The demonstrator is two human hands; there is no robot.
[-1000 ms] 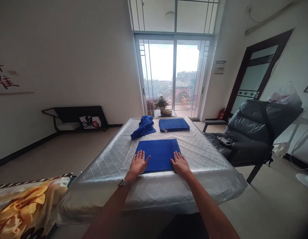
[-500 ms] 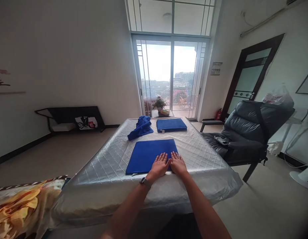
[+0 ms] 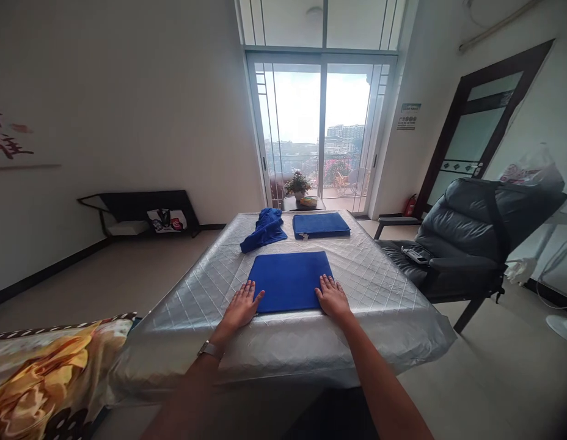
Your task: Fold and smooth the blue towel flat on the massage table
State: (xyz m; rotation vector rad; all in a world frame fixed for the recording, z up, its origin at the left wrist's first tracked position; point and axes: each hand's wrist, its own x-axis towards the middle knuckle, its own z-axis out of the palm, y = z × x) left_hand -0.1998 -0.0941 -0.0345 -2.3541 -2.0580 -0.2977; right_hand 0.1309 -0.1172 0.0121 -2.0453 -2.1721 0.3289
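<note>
A folded blue cloth [image 3: 290,281] lies flat and square near the front of the silver quilted cover [image 3: 196,299]. My left hand [image 3: 241,304] rests open on its near left corner, fingers stretched out and thumb apart. On the near right edge lies my right hand [image 3: 332,296], also open, its fingers pointing away from me. Beyond it sits a stack of folded blue cloths [image 3: 321,225] with a small white tag on the front edge. To the left of the stack, a crumpled blue cloth [image 3: 264,230] lies in a loose heap.
At the right stands a dark reclining chair [image 3: 467,220] with a device [image 3: 416,254] on its seat. Patterned bedding [image 3: 49,373] borders the near left. A potted plant [image 3: 298,184] stands past the far edge, before the sliding glass door [image 3: 288,110].
My left hand has slid left across the folded cloth to its left edge, away from my right hand. My right hand stays at the right edge. The view has shifted slightly.
</note>
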